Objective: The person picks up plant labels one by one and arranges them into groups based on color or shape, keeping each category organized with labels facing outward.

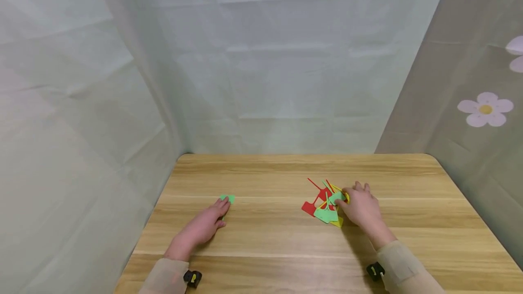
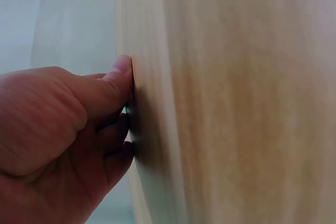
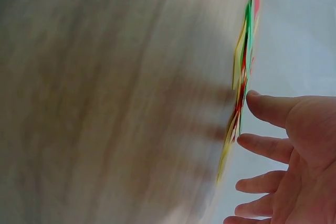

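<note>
From here I see a smooth, wood-grained tabletop (image 1: 261,244), faintly glossy at its near side. The tie tags (image 1: 327,215) at right look like matt plastic, the far backdrop (image 1: 278,80) like creased, matt cloth.

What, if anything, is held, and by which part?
No grip shows: left hand rests on a green tag; right hand is spread at the tag pile.

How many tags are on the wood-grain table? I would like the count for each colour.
Flat green tags with thin tails: at least 3, with one at the left hand
Flat red tags with thin tails: at least 2
Flat yellow tags: at least 2
Total: at least 7; overlap hides the exact number
</note>
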A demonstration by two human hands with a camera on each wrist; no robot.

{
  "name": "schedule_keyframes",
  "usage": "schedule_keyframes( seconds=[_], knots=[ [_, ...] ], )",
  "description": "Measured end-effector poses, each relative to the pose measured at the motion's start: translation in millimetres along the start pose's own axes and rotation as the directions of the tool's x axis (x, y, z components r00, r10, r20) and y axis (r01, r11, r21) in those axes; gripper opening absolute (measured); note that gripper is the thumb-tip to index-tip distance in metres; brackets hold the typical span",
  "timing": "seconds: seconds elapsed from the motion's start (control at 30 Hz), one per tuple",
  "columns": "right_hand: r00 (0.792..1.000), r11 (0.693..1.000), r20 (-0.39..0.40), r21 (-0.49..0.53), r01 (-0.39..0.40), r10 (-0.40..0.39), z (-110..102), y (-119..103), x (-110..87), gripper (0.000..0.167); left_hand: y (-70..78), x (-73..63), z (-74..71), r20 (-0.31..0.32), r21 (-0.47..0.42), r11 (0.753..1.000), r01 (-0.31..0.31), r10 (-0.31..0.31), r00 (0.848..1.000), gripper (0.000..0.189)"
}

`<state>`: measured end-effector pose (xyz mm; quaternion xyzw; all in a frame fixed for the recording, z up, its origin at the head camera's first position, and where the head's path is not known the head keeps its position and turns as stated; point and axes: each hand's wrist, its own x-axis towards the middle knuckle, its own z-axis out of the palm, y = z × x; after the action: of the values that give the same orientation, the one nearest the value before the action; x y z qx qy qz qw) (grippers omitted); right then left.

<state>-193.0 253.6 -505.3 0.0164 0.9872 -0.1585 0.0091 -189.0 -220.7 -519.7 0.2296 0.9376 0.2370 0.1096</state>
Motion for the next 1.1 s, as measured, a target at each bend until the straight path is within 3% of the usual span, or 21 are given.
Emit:
schedule_keyframes(
  seconds=[0.63,1.1],
  knots=[
    [1.000,1.000,0.009,0.018,-0.005,0.005,4.2,1.7,1.4,0.049,1.3,0.6,2.4,-0.010,-0.022,0.999,0.024,-0.025,1.000,0.058],
    [1.000,0.999,-0.013,0.028,0.018,-0.017,7.2,6.0,4.0,0.044,-0.6,2.3,3.7,-0.008,-0.019,1.000,0.007,-0.007,1.000,0.059]
  ],
)
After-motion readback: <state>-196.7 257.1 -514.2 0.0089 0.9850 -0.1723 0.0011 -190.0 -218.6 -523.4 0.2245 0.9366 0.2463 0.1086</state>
